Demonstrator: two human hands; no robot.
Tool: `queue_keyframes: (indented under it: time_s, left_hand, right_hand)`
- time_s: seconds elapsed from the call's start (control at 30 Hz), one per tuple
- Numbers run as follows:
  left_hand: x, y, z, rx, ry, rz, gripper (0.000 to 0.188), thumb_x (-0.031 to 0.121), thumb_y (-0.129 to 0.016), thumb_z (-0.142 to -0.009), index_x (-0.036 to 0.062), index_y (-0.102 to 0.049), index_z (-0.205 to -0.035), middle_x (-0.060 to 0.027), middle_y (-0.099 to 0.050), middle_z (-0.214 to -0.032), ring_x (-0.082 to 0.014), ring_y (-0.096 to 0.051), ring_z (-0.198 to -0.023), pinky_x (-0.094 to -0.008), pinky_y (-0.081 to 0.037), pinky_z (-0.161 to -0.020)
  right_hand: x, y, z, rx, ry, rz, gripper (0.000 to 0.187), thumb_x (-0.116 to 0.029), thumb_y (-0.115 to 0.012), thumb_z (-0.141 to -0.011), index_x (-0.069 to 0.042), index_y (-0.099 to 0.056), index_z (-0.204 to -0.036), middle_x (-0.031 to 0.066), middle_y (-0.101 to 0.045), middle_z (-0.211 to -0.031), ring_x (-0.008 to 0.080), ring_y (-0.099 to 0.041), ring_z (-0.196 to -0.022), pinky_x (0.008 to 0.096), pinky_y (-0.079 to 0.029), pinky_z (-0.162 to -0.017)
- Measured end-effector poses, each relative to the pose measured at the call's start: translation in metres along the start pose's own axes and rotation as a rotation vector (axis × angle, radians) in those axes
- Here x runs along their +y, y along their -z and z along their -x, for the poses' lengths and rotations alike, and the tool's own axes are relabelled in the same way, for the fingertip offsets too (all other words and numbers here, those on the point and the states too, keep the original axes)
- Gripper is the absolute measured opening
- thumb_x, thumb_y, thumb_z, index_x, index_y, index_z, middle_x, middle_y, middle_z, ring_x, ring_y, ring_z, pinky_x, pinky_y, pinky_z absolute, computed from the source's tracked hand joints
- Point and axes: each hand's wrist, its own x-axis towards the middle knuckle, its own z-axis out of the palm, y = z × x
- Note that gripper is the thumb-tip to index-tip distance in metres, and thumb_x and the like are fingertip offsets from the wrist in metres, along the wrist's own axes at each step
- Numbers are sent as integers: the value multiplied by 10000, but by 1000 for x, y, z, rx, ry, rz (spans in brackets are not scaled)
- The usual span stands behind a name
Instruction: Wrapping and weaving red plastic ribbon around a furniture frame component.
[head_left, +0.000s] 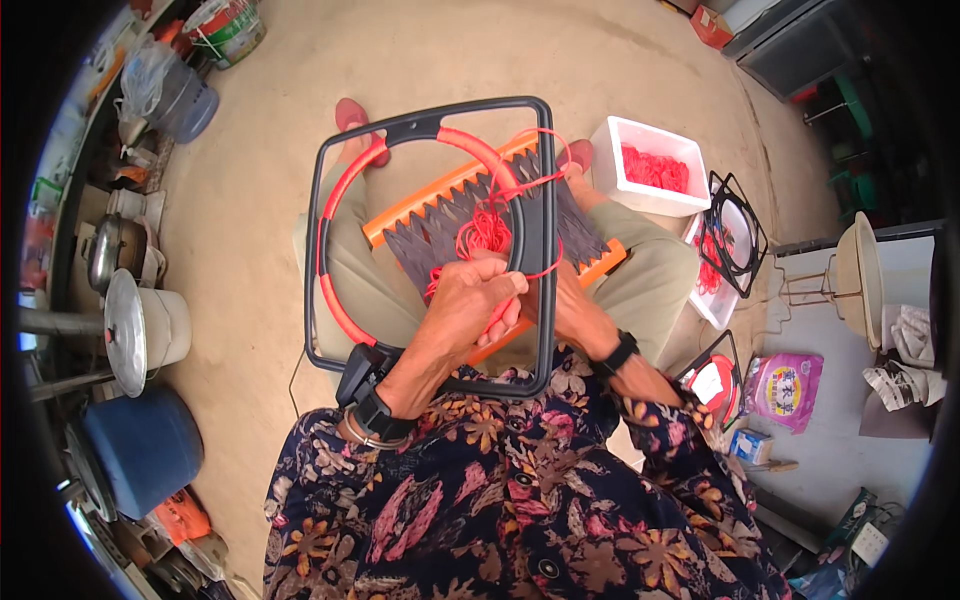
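Note:
A black rectangular frame (548, 220) with rounded corners and an inner ring stands over my lap. Red cord (345, 310) is wound tightly round stretches of the ring, which shows black elsewhere. My left hand (470, 300) is closed at the ring's right side, pinching red cord between thumb and fingers. A loose tangle of red cord (486, 232) hangs just above that hand, with a loop passing over the frame's right bar. Behind that bar is my right hand (568, 305), its fingers mostly hidden by the frame and my left hand.
Between my legs lies a dark toothed panel with orange rails (420, 215). To the right are a white foam box (650, 205) holding red cord, another black frame (735, 235) and a purple packet (785, 390). A lidded pot (165, 325) and blue tub (145, 445) line the left.

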Motion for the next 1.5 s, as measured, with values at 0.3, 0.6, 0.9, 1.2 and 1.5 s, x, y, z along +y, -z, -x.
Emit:
queue_keyframes:
  time_s: [0.3,0.6,0.9,1.2,1.5]
  left_hand:
    - [21,-1,30,-26,-90,69,173,141,-583,-928,-19,-620,-872,-63,-559,-558,-81,-422,-370,-211,-320,-364]
    - [50,7,56,-38,-168,157,187,161,-598,-928,-21,-618,-890,-71,-558,-565,-86,-402,-372,-221,-295,-359]
    - [42,-3,59,-40,-158,46,187,173,-600,-931,-10,-617,-892,-66,-548,-554,-84,-398,-378,-218,-281,-359]
    - [3,-3,45,-66,-57,92,185,140,-560,-928,-32,-614,-886,-74,-553,-563,-87,-413,-390,-216,-308,-380]
    - [-10,-10,34,-64,137,220,240,198,-535,-954,-29,-606,-919,-92,-568,-564,-104,-429,-374,-230,-316,-358]
  right_hand:
    - [2,3,-25,166,416,-14,182,-106,-730,-733,-91,-665,-902,70,-592,-909,240,-591,-830,381,-478,-723]
    - [33,85,118,440,-172,-1521,304,-209,-523,-891,-11,-542,-1120,99,-588,-1076,265,-563,-1037,415,-449,-943]
    - [104,108,177,726,88,-1910,207,-214,-475,-970,-43,-500,-1083,12,-446,-793,137,-452,-713,302,-409,-656]
    - [99,110,158,613,-178,-1752,228,-243,-493,-965,-30,-524,-1038,-11,-407,-683,84,-360,-518,225,-317,-439]
    - [125,108,229,775,-673,-1179,223,-273,-500,-952,-51,-524,-960,-52,-336,-573,57,-299,-426,218,-249,-337]
